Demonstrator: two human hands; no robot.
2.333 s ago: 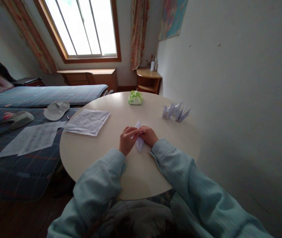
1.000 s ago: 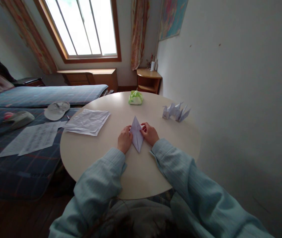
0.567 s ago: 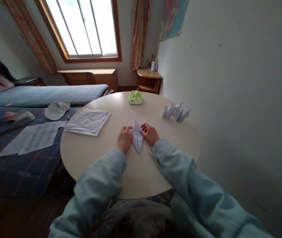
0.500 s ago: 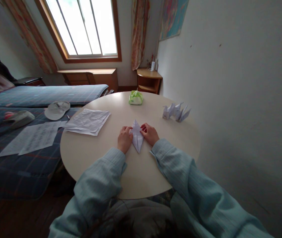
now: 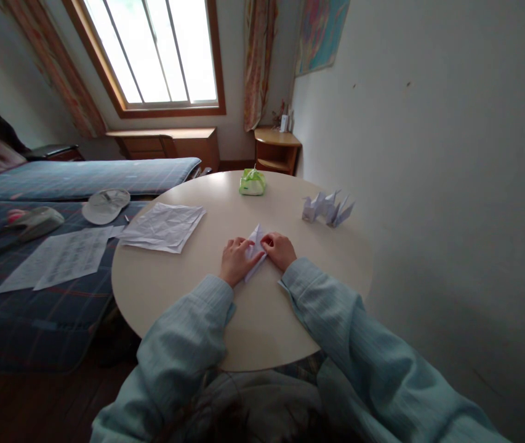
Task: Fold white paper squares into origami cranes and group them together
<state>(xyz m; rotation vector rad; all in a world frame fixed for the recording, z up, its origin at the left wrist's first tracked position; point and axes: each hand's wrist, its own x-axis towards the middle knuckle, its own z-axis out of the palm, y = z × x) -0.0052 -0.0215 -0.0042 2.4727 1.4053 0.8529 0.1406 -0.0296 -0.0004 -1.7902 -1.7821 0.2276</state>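
A white folded paper [image 5: 256,236], pointed at its far and near ends, rests on the round table [image 5: 188,307] between my hands. My left hand [image 5: 238,259] lies over its left side with thumb and fingers on the paper, hiding much of its middle. At the right edge, my right hand [image 5: 279,249] pinches the paper between thumb and fingertips. Folded paper cranes [image 5: 329,209] stand together toward the table's right side.
Crumpled white sheets [image 5: 165,226] lie at the table's left edge. A green tissue pack [image 5: 252,183] sits at the far edge. Left of the table, a bed [image 5: 59,314] bears printed sheets [image 5: 56,258] and a light cap [image 5: 106,205]. A wall [image 5: 451,215] stands to the right.
The folded paper has turned slightly, its near point swinging left. My left hand has shifted farther over it, with the thumb now across the paper. My right hand stays at the right edge.
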